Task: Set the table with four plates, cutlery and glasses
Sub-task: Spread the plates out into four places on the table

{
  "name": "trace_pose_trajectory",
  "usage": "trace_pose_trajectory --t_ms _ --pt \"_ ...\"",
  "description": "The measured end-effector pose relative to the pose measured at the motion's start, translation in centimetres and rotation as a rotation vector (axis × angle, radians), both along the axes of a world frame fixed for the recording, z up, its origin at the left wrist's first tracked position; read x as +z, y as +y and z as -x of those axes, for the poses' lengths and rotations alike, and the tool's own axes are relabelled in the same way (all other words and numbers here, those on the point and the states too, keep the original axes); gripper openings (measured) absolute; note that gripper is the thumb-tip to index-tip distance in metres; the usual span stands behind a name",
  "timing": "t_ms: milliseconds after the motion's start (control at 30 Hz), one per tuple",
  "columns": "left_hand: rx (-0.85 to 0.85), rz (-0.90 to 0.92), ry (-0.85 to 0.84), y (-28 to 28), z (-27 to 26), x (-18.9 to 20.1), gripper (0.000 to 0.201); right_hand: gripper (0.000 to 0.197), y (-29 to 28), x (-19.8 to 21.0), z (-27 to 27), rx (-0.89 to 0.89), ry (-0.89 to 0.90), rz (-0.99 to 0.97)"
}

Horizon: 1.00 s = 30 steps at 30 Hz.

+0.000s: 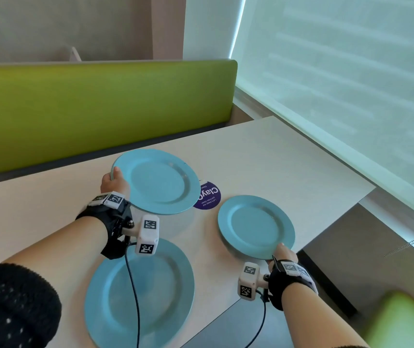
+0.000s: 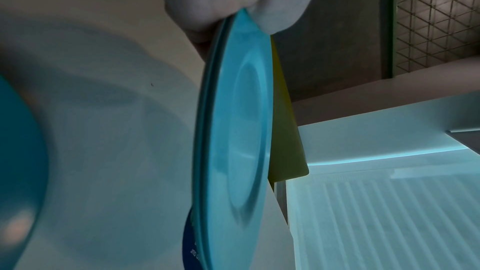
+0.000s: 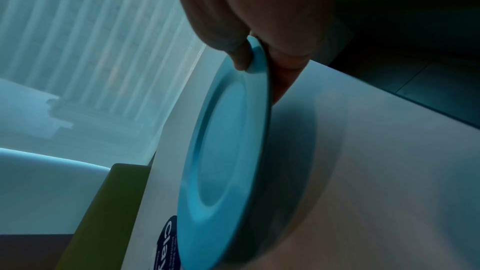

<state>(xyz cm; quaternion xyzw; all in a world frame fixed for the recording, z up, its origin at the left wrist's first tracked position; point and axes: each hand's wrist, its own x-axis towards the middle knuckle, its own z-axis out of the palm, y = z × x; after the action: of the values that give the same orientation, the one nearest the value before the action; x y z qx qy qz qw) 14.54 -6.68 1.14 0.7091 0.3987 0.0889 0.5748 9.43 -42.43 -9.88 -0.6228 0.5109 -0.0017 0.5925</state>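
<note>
My left hand (image 1: 114,182) grips the left rim of a light blue plate (image 1: 157,180) held tilted a little above the white table (image 1: 276,151). In the left wrist view this hand (image 2: 241,7) pinches a doubled rim (image 2: 207,110), which looks like two stacked plates. My right hand (image 1: 282,252) pinches the near rim of another blue plate (image 1: 256,226), thumb on top, raised slightly near the table's right edge; the right wrist view shows the plate (image 3: 228,151) casting a shadow below it. A further blue plate (image 1: 145,292) lies flat at the near edge.
A round purple sticker (image 1: 209,197) sits on the table between the two held plates. A green bench back (image 1: 100,109) runs along the far side, and a green seat (image 1: 401,320) is at the near right. A blinded window (image 1: 351,71) borders the right.
</note>
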Motion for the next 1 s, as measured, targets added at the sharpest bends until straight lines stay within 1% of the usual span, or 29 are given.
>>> trace_pose_trajectory --t_ms 133,233,333,367,433,500,567,767,1000 --pt "-0.012 0.015 -0.014 -0.6 0.0 0.2 0.050 0.047 0.4 0.6 0.0 0.080 0.091 0.035" --pt "-0.028 0.016 -0.019 -0.9 -0.2 0.3 0.050 0.043 0.1 1.2 -0.2 0.152 0.143 0.080" --pt "-0.033 0.017 -0.026 -1.2 -0.3 0.4 0.050 0.035 0.2 1.2 0.0 0.255 0.116 0.038" --pt "-0.036 0.018 -0.029 -1.3 -0.4 0.3 0.050 0.040 0.2 1.2 0.1 0.258 0.096 0.014" --pt "-0.040 0.017 -0.031 -1.5 -0.5 0.3 0.050 0.042 0.5 1.7 0.1 0.266 0.096 0.018" --pt "-0.041 0.016 -0.032 -1.7 -0.5 0.3 0.050 0.039 0.9 2.4 -0.1 0.309 0.198 0.113" --pt "-0.042 0.016 -0.035 -1.8 -0.6 0.2 0.050 0.037 1.1 2.9 -0.3 0.302 0.253 0.153" --pt "-0.041 0.031 -0.047 -2.0 -0.9 0.0 0.050 0.036 1.1 3.3 -0.1 0.301 0.304 0.191" --pt "-0.038 0.034 -0.057 -2.2 -1.0 -0.5 0.050 0.040 0.9 3.4 -0.1 0.295 0.355 0.190"
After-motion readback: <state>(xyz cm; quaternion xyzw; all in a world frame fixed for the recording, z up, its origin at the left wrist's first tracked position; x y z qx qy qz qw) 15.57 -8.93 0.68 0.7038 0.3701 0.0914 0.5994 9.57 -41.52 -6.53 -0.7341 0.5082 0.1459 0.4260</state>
